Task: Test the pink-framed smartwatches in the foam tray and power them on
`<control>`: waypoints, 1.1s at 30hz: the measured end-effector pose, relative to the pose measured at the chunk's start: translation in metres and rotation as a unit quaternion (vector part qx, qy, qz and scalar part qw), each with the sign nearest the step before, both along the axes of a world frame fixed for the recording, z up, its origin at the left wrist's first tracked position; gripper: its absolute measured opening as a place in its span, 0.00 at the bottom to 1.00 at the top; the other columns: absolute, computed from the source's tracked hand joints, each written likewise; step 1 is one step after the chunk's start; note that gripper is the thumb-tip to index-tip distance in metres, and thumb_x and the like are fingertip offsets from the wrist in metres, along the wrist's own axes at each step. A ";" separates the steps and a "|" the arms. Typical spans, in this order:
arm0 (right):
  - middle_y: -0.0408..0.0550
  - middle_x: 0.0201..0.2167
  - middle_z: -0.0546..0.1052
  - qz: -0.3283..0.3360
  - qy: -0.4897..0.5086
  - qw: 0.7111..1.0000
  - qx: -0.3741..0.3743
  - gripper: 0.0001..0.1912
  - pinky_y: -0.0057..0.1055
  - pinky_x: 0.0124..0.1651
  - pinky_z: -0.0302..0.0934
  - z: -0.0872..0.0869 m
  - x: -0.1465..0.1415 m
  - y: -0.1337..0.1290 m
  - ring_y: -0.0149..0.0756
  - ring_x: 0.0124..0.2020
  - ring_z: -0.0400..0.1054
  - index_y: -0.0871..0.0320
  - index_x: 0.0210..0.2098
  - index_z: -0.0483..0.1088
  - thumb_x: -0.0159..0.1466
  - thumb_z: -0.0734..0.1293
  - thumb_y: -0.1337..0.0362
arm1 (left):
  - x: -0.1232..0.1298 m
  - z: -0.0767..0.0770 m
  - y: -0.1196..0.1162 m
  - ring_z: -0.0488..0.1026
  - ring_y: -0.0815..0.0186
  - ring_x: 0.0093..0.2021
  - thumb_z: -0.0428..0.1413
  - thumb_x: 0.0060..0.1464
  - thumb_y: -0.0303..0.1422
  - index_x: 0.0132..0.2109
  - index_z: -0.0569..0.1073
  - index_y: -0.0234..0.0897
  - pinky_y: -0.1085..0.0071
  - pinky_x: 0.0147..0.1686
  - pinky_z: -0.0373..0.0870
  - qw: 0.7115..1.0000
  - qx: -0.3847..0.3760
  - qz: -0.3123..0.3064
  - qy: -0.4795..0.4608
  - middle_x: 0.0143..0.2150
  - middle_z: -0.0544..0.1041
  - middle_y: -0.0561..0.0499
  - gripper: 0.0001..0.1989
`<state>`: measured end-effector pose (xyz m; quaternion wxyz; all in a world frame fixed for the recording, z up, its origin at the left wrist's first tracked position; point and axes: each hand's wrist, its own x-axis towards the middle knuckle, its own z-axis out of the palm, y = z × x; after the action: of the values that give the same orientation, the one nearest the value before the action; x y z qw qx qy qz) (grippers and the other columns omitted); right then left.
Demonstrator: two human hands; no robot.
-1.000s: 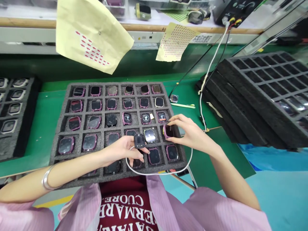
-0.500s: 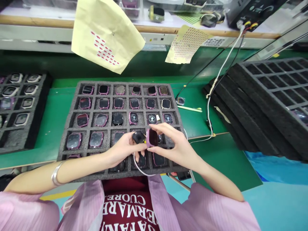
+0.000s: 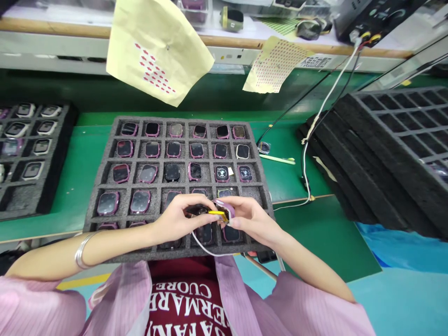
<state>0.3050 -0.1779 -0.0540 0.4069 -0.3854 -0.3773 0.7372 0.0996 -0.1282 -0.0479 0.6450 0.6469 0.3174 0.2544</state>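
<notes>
Above one foam tray (image 3: 255, 193), left fingers (image 3: 200, 199) pinch one black part (image 3: 196, 210), right fingers (image 3: 245, 224) one purple watch case (image 3: 229, 209).

The watch case (image 3: 229, 207) is purple, the strip (image 3: 216, 213) yellow.

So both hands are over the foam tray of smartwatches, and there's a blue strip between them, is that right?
Not quite: the strip between the left hand and right hand is yellow, not blue, as the head view shows. They are indeed over the foam tray of smartwatches.
</notes>
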 end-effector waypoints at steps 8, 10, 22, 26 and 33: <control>0.49 0.43 0.69 0.011 -0.041 0.990 0.137 0.29 0.35 0.46 0.66 0.006 -0.008 -0.005 0.35 0.42 0.67 0.51 0.52 0.73 0.51 0.78 0.63 | -0.001 -0.002 0.002 0.68 0.70 0.23 0.69 0.39 0.37 0.40 0.62 0.41 0.75 0.23 0.63 0.994 -0.086 0.054 0.033 0.30 0.73 0.57 0.26; 0.50 0.44 0.68 0.025 -0.039 0.988 0.150 0.30 0.36 0.46 0.66 0.008 -0.010 -0.005 0.36 0.42 0.67 0.52 0.52 0.73 0.50 0.78 0.63 | 0.000 -0.002 0.005 0.70 0.69 0.27 0.70 0.36 0.35 0.41 0.58 0.42 0.75 0.26 0.65 0.994 -0.102 0.030 0.017 0.28 0.72 0.59 0.31; 0.51 0.43 0.70 -0.003 -0.020 0.988 0.155 0.32 0.35 0.42 0.68 -0.003 -0.019 -0.010 0.37 0.39 0.68 0.51 0.48 0.76 0.43 0.81 0.63 | 0.002 -0.008 0.000 0.58 0.76 0.12 0.70 0.35 0.38 0.41 0.56 0.43 0.81 0.10 0.53 0.972 -0.232 -0.035 0.016 0.20 0.70 0.64 0.33; 0.51 0.42 0.74 -0.036 0.022 0.996 0.080 0.29 0.34 0.37 0.68 -0.003 -0.023 -0.009 0.37 0.36 0.69 0.53 0.45 0.77 0.43 0.81 0.57 | 0.008 -0.002 -0.002 0.57 0.78 0.11 0.67 0.42 0.41 0.41 0.57 0.42 0.82 0.10 0.51 0.973 -0.232 -0.005 0.016 0.20 0.71 0.62 0.27; 0.57 0.46 0.74 -0.109 0.022 0.991 -0.075 0.22 0.39 0.43 0.68 -0.009 -0.022 -0.004 0.39 0.38 0.70 0.58 0.44 0.72 0.64 0.59 0.48 | 0.001 0.009 0.011 0.68 0.75 0.24 0.68 0.40 0.30 0.42 0.68 0.35 0.80 0.20 0.60 0.945 -0.325 -0.040 0.000 0.31 0.75 0.54 0.22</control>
<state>0.2826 -0.1818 -0.0632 0.4631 -0.4373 -0.2676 0.7230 0.1007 -0.1177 -0.0386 0.8297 0.4145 0.3569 0.1116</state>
